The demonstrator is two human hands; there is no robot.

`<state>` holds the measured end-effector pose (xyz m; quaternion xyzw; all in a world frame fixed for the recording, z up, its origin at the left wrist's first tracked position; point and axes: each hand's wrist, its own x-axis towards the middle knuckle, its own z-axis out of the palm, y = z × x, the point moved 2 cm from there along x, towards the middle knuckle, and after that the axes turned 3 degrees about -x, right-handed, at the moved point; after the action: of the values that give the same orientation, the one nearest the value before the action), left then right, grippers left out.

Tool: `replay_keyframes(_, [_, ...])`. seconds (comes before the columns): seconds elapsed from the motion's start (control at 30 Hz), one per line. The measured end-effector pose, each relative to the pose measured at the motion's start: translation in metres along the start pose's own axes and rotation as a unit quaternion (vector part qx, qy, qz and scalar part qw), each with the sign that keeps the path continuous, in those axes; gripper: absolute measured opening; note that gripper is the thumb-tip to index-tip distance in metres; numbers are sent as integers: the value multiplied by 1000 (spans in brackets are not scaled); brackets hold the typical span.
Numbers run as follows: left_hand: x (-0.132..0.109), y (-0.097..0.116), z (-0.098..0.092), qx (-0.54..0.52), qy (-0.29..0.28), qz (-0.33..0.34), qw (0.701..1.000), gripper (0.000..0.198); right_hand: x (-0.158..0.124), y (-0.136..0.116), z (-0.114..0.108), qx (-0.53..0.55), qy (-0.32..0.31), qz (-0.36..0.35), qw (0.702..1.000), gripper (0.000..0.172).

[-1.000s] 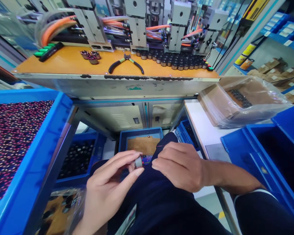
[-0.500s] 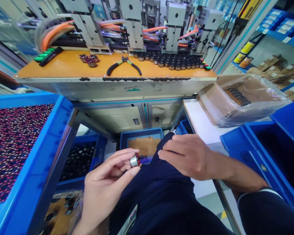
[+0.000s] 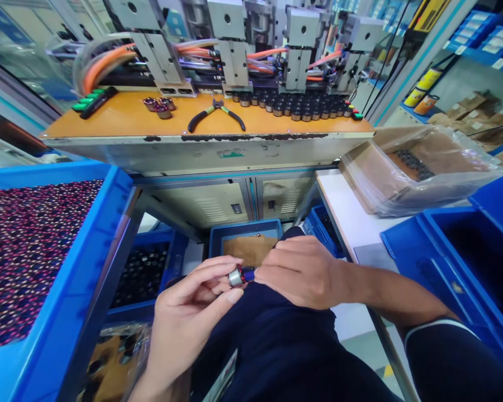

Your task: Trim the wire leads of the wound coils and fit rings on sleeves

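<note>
My left hand (image 3: 197, 304) pinches a small motor part (image 3: 235, 277), a silvery metal ring with red windings at its right end, between thumb and fingers. Close on the right is my right hand (image 3: 302, 272), its fingers curled in a closed grip. A short dark blue-purple piece (image 3: 248, 274) shows between the red windings and my right fingertips. Its kind cannot be made out, and most of it is hidden by the hand. Both hands are above my lap, in front of dark clothing.
A blue bin (image 3: 121, 184) of red-wound parts stands left. On the orange bench (image 3: 184, 120) lie pliers (image 3: 216, 114), several wound parts (image 3: 159, 106) and rows of black-topped motors (image 3: 302, 106). A blue tray (image 3: 216, 237) sits below; a plastic-lined carton (image 3: 373, 190) is right.
My right hand has moved left, up to the motor part, and its fingertips now meet the dark blue piece there. My left hand keeps its hold.
</note>
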<state>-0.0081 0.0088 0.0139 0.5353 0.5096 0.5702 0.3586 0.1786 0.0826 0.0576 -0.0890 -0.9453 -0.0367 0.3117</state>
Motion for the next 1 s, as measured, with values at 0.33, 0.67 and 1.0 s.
replay_keyframes(0.33, [-6, 7, 5, 116, 27, 136, 984, 33, -14, 8, -11, 24, -4, 91, 996, 12])
replay_keyframes(0.67, [-11, 11, 2, 176, -2, 217, 960, 46, 13, -11, 23, 385, 114, 319, 859, 18])
replay_keyframes(1.0, [-9, 1, -19, 119, 49, 216, 968, 34, 37, 20, 28, 456, 42, 427, 780, 26])
